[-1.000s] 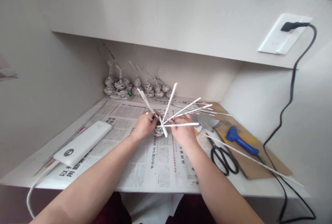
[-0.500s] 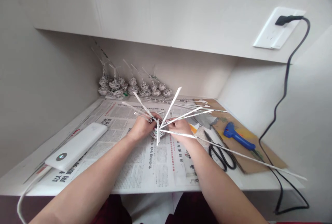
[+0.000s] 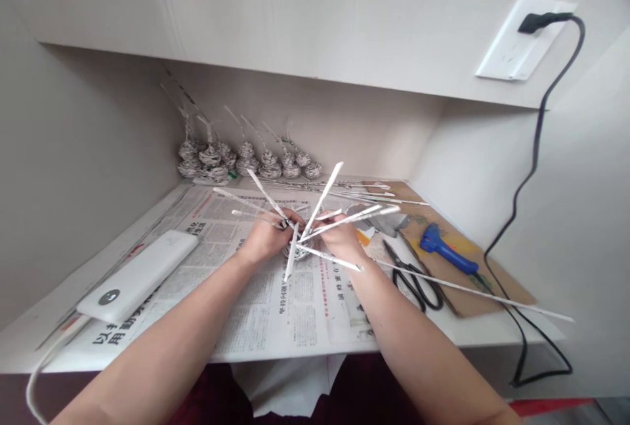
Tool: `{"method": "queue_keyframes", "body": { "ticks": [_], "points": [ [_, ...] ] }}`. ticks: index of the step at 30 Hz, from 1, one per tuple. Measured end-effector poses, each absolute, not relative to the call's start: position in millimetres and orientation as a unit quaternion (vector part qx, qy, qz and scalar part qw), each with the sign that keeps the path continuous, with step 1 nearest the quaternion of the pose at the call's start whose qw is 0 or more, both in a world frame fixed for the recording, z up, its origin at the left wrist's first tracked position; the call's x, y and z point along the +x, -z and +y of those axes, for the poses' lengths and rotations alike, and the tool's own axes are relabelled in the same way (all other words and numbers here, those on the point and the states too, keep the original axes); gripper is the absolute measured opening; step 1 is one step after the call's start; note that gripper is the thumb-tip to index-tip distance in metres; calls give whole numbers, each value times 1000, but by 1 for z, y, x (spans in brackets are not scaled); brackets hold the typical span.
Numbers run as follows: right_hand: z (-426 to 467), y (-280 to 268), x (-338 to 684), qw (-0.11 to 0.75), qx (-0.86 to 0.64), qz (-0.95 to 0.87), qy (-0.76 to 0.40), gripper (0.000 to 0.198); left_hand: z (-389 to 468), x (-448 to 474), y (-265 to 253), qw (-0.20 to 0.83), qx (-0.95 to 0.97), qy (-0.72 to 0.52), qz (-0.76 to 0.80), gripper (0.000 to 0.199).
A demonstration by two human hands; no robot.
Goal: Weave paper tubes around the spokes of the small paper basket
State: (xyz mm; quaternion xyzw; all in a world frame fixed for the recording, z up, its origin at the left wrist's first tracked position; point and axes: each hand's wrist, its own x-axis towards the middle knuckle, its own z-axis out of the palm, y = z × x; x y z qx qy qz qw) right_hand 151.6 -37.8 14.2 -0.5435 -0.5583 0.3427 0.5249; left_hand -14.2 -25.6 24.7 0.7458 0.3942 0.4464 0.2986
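Note:
Between my hands is a small woven piece of rolled newspaper (image 3: 298, 251), with several paper sticks fanning out from its top. My left hand (image 3: 270, 235) grips its left side, fingers curled around the base of the sticks. On the far right side, my right hand (image 3: 337, 235) has its fingers closed at the weaving; exactly which stick they pinch is hidden. One long thin paper stick (image 3: 457, 287) runs from under my right wrist out toward the lower right. The piece is held over the newspaper sheet (image 3: 246, 326).
Several woven gourd shapes (image 3: 270, 166) stand along the back wall. Loose paper sticks (image 3: 344, 187) lie before them. To the right are black scissors (image 3: 418, 284), a blue glue gun (image 3: 447, 248) on cardboard (image 3: 472, 303), and a hanging black cord (image 3: 536, 143). A white power bank (image 3: 140, 274) lies left.
The camera view has shifted slightly. The sticks around the piece have turned a little, the front one now leaning left. Both hands keep their hold.

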Motion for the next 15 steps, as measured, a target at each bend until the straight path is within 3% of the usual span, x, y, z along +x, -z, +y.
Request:
{"method": "queue_keyframes", "body": {
  "ticks": [5,10,15],
  "points": [
    [-50,-25,148,509,-565,-583,-286,11,-25,-17,-27,293,735,-435,431,15],
    [-61,-33,144,464,-585,-654,-125,13,-28,-18,-33,279,728,-423,462,16],
    [-65,-38,144,426,-570,-698,-75,18,-32,-18,-39,262,732,-415,473,13]
  ]
}}
